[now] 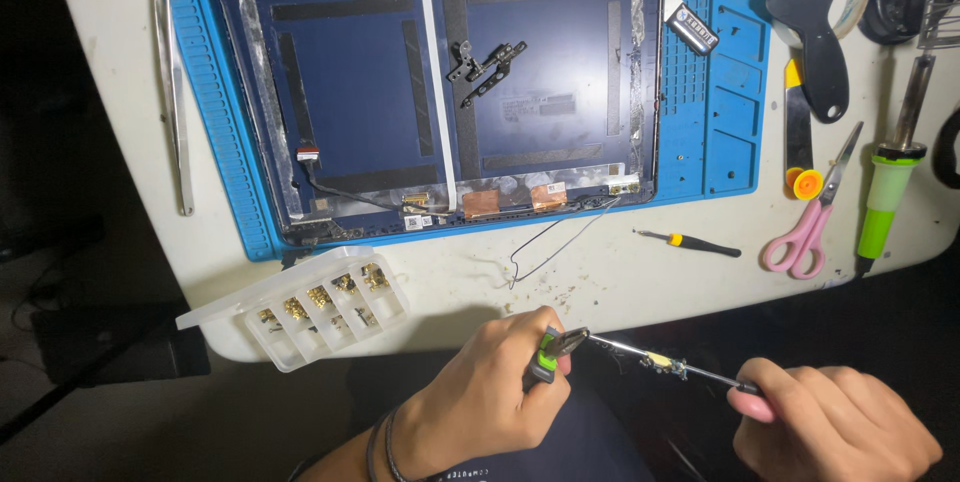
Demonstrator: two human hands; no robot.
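Looking down from my head, my left hand is closed tight around small pliers with green handles. The tip of the pliers pinches one end of a thin metal strip. My right hand is curled shut too, pinching a pink-handled tool whose tip meets the other end of that strip. So the strip hangs in the air between my two hands, just off the near edge of the white table.

Past my fingers, on the table, lies a dark blue laptop lid, open side up, on a blue work mat. It looks mostly stripped: I see bare blue inside, silver tape, black strips and two copper patches. A loose black hinge rests in its middle. Thin black wires trail out of its near edge toward my hands, so some bits are still in there.

Just beyond my left hand sits a clear box of small gold screws, lid open. Farther off past my right hand are a tiny yellow screwdriver, pink scissors and a green soldering iron. Far to the left of my hands lie long tweezers.

I think the lid is nearly taken apart, and the strip is the part I am working on now.
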